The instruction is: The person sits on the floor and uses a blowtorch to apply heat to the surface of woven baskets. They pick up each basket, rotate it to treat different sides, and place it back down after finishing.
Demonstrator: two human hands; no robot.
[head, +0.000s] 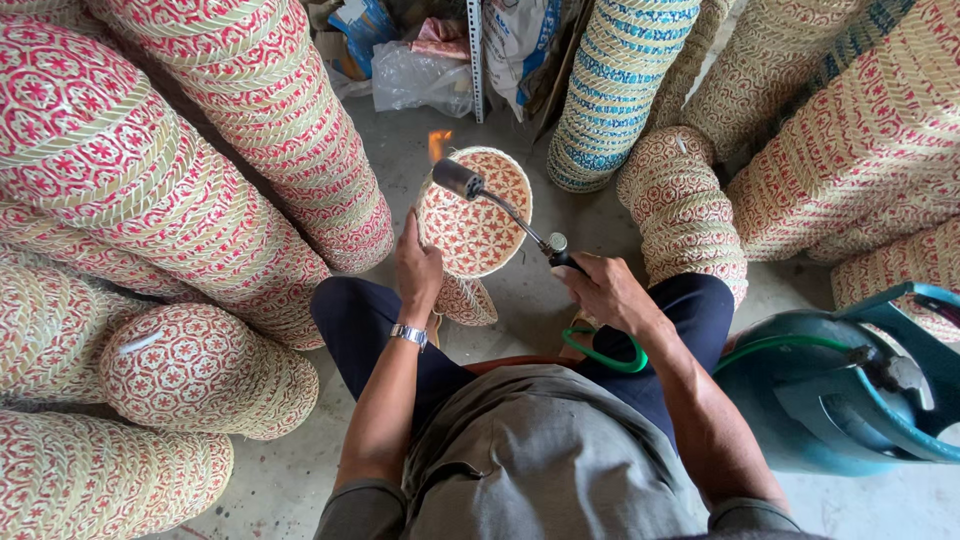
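Observation:
My left hand (418,265) grips the left rim of a round woven basket (470,225) with a red star pattern, holding it tilted in front of my knees. My right hand (605,290) is closed around the handle of a gas torch (500,205). The torch's nozzle reaches up and left over the basket's upper rim. A small orange flame (438,143) burns just beyond the nozzle, at the basket's edge. A green hose (610,358) loops from under my right hand toward a teal gas cylinder (840,390) at my right.
Tall stacks of red-and-cream woven baskets (150,200) crowd the left side and the right side (860,140). A blue-patterned stack (615,90) stands at the back. Plastic bags (420,75) lie on the concrete floor behind. Another basket (468,300) sits by my left knee.

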